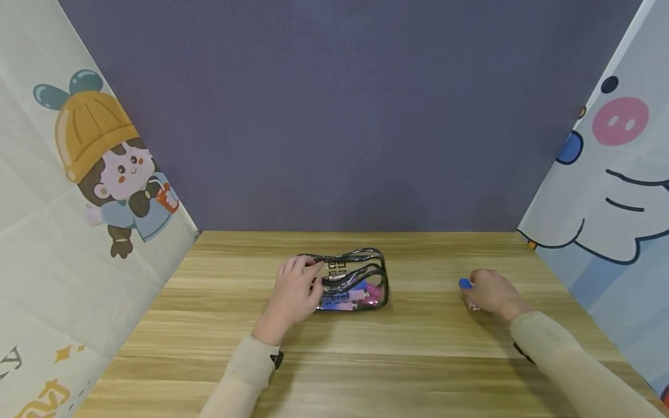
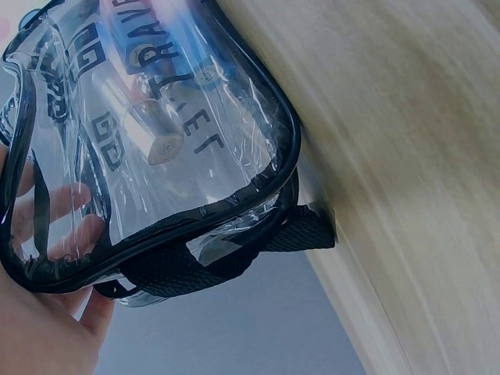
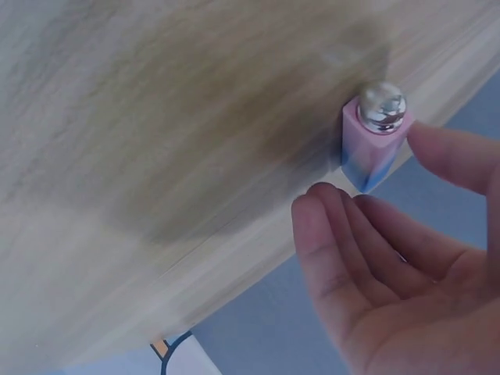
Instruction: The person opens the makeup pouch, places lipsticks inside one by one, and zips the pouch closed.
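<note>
A clear pouch with black piping (image 1: pixel 385 290) sits mid-table, with several pink and blue items visible inside. At its left end my left hand (image 1: pixel 295 290) grips the pouch edge. In the left wrist view its fingers (image 2: pixel 78 234) show through the clear plastic (image 2: pixel 211 176). My right hand (image 1: pixel 493 293) is at the right of the table, beside a small pink-to-blue bottle (image 3: pixel 373 152) with a round silver cap. The thumb is at one side of the bottle and the loosely bent fingers (image 3: pixel 316 226) are near its blue end, not closed round it.
The wooden table (image 1: pixel 366 371) runs back to a dark blue-grey panel (image 1: pixel 355 116). Cartoon-printed cloths hang at the left (image 1: pixel 42 232) and right (image 1: pixel 617 215). Inside the pouch, a silver-capped item (image 2: pixel 152 133) lies behind the printed lettering.
</note>
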{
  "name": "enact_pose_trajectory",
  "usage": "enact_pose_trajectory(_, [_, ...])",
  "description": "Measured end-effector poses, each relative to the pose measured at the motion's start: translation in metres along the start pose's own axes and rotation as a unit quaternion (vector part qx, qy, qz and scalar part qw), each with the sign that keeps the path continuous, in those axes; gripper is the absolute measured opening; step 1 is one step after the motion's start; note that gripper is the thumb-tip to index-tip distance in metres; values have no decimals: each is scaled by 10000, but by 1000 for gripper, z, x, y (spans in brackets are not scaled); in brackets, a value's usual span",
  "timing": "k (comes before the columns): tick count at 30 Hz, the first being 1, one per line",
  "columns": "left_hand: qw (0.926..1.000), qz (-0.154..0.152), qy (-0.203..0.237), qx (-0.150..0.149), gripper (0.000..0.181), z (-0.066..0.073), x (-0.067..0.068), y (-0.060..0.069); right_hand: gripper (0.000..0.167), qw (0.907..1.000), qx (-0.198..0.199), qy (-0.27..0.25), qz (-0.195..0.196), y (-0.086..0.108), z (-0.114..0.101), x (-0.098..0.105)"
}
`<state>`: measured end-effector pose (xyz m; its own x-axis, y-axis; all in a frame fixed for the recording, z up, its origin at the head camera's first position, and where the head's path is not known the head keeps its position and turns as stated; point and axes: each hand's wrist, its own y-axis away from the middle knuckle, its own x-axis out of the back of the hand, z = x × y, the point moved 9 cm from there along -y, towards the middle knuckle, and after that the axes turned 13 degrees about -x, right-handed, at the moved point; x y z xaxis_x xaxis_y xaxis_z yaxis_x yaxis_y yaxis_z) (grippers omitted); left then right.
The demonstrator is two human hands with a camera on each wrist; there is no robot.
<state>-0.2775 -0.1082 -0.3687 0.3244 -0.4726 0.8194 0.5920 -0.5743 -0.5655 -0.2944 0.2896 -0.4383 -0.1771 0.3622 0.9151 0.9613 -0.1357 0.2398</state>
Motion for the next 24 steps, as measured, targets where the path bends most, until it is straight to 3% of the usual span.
enact_pose_trajectory(6, [10000,-28,-25,17,41,-1,0,0,27,9998,-96,-70,-149,-2,2,-3])
enact_pose_trajectory(15, [10000,71,-43,-25,40,1,1,-1,20,9991,-169,-246,-308,-7,0,-6])
enact_pose_trajectory(19, [10000,14,-33,6,41,0,0,-1,11,9991,-131,-278,-288,-9,-3,-9])
enact_pose_trajectory(24, [10000,-29,-38,12,41,0,0,0,15,9999,43,-84,-126,-8,-13,-6])
